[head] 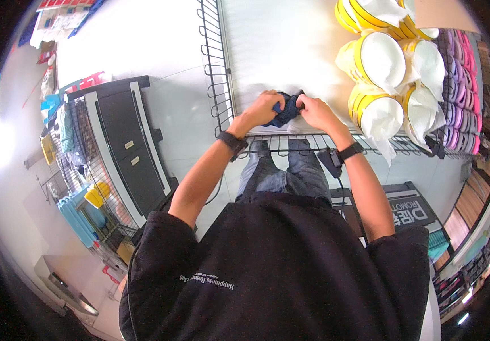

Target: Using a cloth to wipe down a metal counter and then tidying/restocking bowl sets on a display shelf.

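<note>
A small bunched piece of dark blue fabric [286, 111] is between my hands, above the white display surface [283, 51]. My left hand [266, 106] pinches its left side with curled fingers. On the other side, my right hand [316, 111] grips a darker corner of it between thumb and fingers. The fabric's exact kind cannot be made out, and the fingers hide part of it. Something small and pale [294, 126] lies just under the fabric, near the front edge.
A black wire rail [216, 64] borders the surface at left and front. Several yellow-and-white bowls [382, 59], partly wrapped, are stacked at right, beside rows of pink and purple slippers [462, 93]. A dark-panelled stand [130, 145] is at left. Hanging goods [78, 217] line the far left.
</note>
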A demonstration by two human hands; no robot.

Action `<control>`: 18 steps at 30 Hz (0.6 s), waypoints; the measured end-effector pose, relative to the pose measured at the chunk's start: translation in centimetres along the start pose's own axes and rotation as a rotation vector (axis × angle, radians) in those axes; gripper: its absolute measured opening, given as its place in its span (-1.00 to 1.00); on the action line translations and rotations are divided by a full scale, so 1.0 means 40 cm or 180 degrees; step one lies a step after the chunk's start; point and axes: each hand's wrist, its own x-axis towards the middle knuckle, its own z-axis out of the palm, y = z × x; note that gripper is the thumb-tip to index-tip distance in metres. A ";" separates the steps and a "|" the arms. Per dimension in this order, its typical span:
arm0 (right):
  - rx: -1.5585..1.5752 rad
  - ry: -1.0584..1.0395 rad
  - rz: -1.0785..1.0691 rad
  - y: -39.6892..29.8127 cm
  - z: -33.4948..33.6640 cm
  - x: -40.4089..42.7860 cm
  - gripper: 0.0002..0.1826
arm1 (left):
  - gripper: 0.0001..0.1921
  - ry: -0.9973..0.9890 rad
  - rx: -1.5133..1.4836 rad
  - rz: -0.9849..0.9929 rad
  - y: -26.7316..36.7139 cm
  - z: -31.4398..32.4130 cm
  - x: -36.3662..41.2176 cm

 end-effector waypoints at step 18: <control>-0.0679 -0.2007 0.0904 0.046 0.141 0.077 -0.41 | -0.85 0.1781 -0.0360 -0.1217 0.240 -0.250 -0.339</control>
